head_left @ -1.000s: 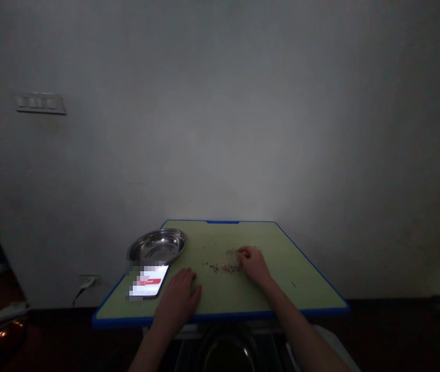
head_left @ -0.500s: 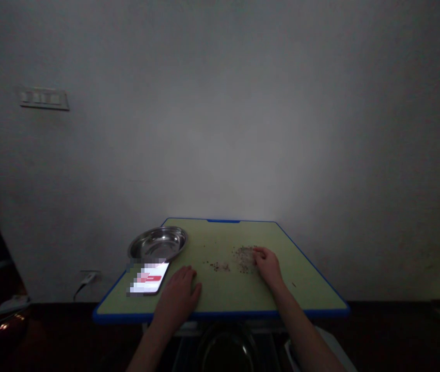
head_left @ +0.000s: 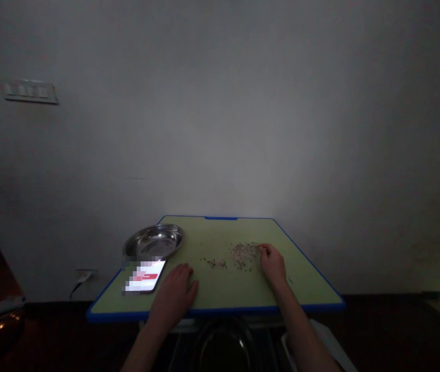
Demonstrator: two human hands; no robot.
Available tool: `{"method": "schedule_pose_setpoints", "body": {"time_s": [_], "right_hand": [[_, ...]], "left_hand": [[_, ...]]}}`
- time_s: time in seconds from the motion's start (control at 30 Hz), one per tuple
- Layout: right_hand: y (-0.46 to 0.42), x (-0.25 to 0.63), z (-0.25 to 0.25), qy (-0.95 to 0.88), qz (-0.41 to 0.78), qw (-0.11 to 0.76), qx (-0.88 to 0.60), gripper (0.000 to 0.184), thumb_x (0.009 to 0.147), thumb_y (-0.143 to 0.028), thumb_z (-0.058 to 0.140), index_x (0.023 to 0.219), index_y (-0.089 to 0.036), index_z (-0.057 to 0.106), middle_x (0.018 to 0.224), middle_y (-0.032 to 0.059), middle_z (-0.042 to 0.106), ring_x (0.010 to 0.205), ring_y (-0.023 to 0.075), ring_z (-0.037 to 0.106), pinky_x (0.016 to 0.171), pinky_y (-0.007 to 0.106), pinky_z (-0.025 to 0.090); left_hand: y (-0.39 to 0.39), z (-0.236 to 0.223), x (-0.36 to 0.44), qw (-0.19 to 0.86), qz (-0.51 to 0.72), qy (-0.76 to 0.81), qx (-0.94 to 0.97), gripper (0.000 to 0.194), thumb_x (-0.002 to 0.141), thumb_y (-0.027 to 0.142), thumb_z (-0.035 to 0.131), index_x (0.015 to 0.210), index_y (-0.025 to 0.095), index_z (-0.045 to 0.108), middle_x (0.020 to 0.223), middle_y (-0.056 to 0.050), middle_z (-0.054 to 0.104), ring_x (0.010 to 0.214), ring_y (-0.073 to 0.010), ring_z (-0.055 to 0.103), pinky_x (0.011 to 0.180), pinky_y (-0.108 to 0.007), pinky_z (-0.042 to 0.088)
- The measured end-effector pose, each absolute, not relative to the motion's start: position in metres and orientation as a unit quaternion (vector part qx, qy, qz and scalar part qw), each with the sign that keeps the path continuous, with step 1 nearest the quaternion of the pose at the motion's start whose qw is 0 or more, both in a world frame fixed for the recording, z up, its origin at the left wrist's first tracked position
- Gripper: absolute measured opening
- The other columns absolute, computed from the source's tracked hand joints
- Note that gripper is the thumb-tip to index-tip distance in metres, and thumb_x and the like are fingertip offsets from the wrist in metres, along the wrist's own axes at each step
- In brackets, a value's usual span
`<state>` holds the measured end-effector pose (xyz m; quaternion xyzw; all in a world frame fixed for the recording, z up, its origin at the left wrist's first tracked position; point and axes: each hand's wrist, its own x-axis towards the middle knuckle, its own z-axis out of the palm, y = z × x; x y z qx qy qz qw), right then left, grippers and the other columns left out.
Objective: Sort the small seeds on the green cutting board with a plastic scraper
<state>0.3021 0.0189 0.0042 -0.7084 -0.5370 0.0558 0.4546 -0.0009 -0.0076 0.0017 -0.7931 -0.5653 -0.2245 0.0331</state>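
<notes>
My left hand [head_left: 175, 290] lies palm down on the small table [head_left: 223, 294], fingers stretched out, just right of a lit phone [head_left: 151, 276]. At the right edge of a thin spread of small dark and pale bits [head_left: 243, 255], my right hand [head_left: 273, 264] has its thumb and fingers pinched together. Whatever sits in that pinch, if anything, is too small to make out. A smaller scatter of dark bits [head_left: 215, 264] lies to the left, between the two hands. The kind of bits cannot be told.
A shiny metal basin [head_left: 154, 241] stands at the table's left edge, behind the phone. A thin dark sliver [head_left: 290, 280] lies right of my right forearm. The wall [head_left: 220, 129] rises behind the table. A dark round object [head_left: 225, 349] shows below the front edge.
My right hand has shifted slightly to the right, off the edge of the spread bits, still pinched. My left hand stays flat. The whole view has shifted a little.
</notes>
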Motion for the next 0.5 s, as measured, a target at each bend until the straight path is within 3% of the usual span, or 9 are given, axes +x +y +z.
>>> {"method": "schedule_pose_setpoints", "body": {"time_s": [0.5], "right_hand": [[0.003, 0.32, 0.002, -0.561, 0.012, 0.346, -0.752, 0.025, 0.092, -0.029, 0.045, 0.099, -0.021, 0.067, 0.095, 0.0087, 0.073, 0.086, 0.0214, 0.066, 0.069, 0.027, 0.041]], "left_hand": [[-0.005, -0.002, -0.001, 0.043, -0.222, -0.564, -0.794, 0.033, 0.088, 0.035, 0.059, 0.116, 0.018, 0.056, 0.125, -0.008, 0.057, 0.11, -0.0236, 0.057, 0.091, -0.048, 0.047]]}}
